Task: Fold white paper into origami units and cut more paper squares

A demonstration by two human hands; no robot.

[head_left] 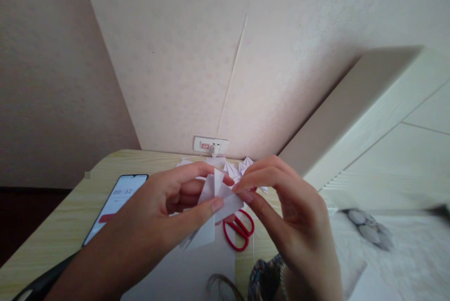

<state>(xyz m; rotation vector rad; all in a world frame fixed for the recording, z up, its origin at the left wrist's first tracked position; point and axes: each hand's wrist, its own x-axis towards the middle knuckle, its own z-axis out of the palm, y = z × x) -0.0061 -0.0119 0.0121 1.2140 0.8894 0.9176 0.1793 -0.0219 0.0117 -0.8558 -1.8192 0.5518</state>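
Plainly, the paper (230,203) above the surface (66,216) looked light and crease-prone, best held by its edges, the left hand (170,209) pinching its folds, the right hand (290,198) closed fingertip-tight on a corner.

Seeing smooth, matt paper on the folded piece (230,202)! Now catching glossy plastic on the scissor handles (242,229), glassy sheen on the phone (118,202), wood grain across the table (56,216).
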